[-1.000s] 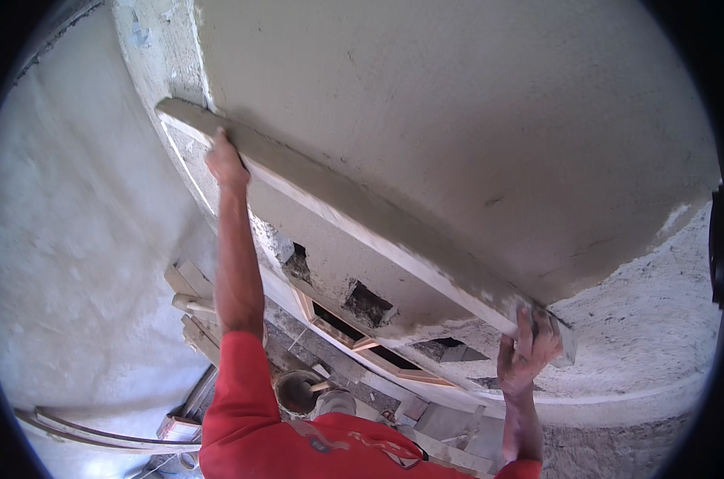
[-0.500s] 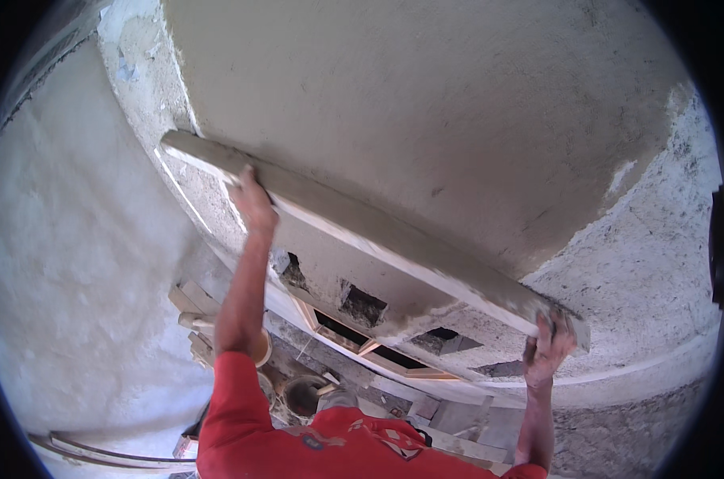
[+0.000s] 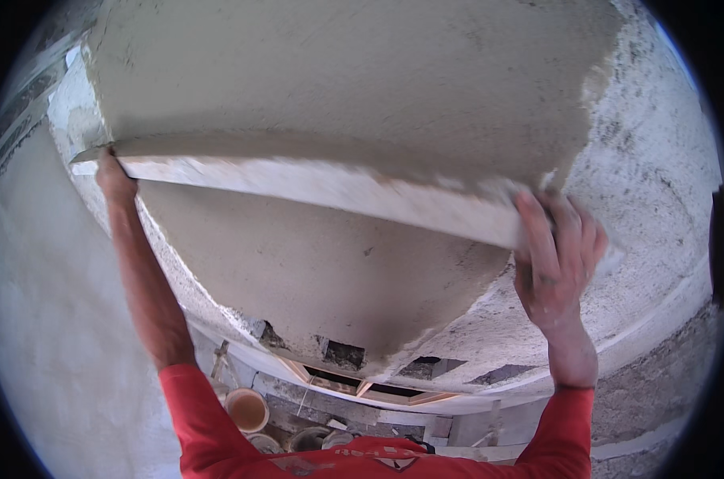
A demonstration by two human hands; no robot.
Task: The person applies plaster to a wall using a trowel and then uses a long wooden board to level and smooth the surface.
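A long pale straightedge [image 3: 322, 180] lies across the wall, slightly lower at its right end. Wet grey-brown plaster [image 3: 338, 72] covers the wall above and below it. Near the left end, my left hand [image 3: 116, 176] is closed around the straightedge. My right hand [image 3: 560, 251] grips it close to the right end, fingers curled over the upper edge. A dark layer of mortar shows along the top of the straightedge. Motion blurs its right part.
Rough whitish wall [image 3: 641, 160] borders the plaster on the right. Below are several square holes [image 3: 344, 354] and a wooden frame [image 3: 362, 389]. Down on the floor stand a round bucket [image 3: 247, 410] and other containers. A smooth grey wall [image 3: 51, 303] runs along the left.
Both hands have moved the straightedge up the wall, and it now lies closer to level. My left hand is nearer its left end. More smoothed plaster shows below it.
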